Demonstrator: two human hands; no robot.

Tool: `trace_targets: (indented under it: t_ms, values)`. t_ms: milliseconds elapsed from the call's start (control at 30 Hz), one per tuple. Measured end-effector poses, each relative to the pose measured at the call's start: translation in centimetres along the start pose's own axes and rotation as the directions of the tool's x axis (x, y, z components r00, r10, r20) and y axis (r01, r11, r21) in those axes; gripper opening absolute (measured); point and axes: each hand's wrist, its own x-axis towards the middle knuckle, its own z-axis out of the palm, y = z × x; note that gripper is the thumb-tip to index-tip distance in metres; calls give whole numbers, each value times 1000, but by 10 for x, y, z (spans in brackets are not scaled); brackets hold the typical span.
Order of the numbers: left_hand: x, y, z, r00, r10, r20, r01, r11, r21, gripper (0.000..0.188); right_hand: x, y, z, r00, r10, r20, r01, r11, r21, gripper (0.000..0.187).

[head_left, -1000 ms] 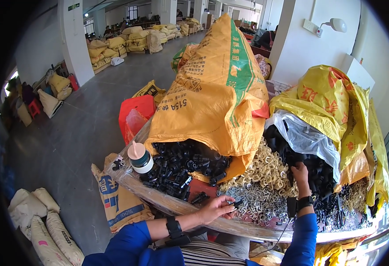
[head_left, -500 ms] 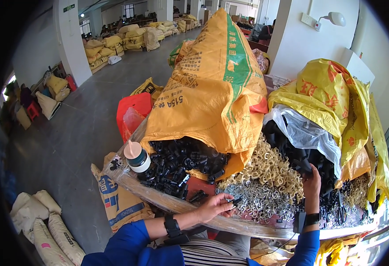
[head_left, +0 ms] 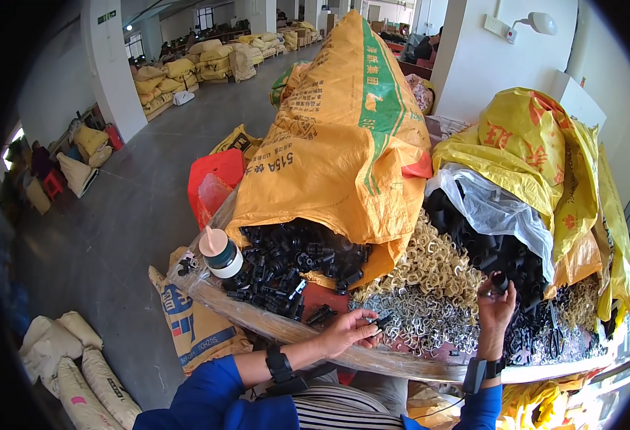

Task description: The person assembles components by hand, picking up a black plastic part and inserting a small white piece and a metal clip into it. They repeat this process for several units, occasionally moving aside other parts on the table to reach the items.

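Since a second ago the right hand (head_left: 496,309) has lifted off the heap of black parts and now stands raised, wrist bent back, palm toward the wearer. Its fingertips are pinched on a small black tube piece (head_left: 500,283), held above the silver clips (head_left: 429,322). The left hand (head_left: 347,331) has barely shifted: forearm reaching in from lower left, blue sleeve pushed up, dark wristband showing. Its thumb and forefinger close on a small black fitting (head_left: 381,320), just at the near edge of the silver clips, the other fingers curled loosely.

Behind the left hand a pile of black fittings (head_left: 286,261) spills from a tall orange sack (head_left: 336,143). A white-capped bottle (head_left: 220,252) stands at the pile's left end. A yellow sack (head_left: 544,158) with clear liner holds more black tubes on the right.
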Motion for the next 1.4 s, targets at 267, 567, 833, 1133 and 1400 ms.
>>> trace_targets:
  t_ms: [267, 567, 833, 1133, 1400]
  values:
    - [5, 3, -3, 1000, 19, 1, -19, 1000, 8, 28, -6, 18, -4, 986, 120, 112, -125, 991, 43, 34]
    - [2, -12, 1, 1000, 16, -24, -16, 1000, 2, 28, -31, 33, -16, 977, 112, -184, -85, 985, 150, 43]
    - [47, -42, -8, 994, 0, -113, -2, 1000, -16, 30, -23, 57, -61, 989, 139, -45, -145, 971, -189, 36]
    - [76, -54, -1, 996, -62, -68, 66, 996, 63, 24, -42, 80, -92, 941, 207, 267, -42, 856, -515, 35]
    - [76, -62, -17, 969, -242, -42, 246, 955, 167, 24, -51, 86, -110, 883, 277, 379, 41, 758, -651, 36]
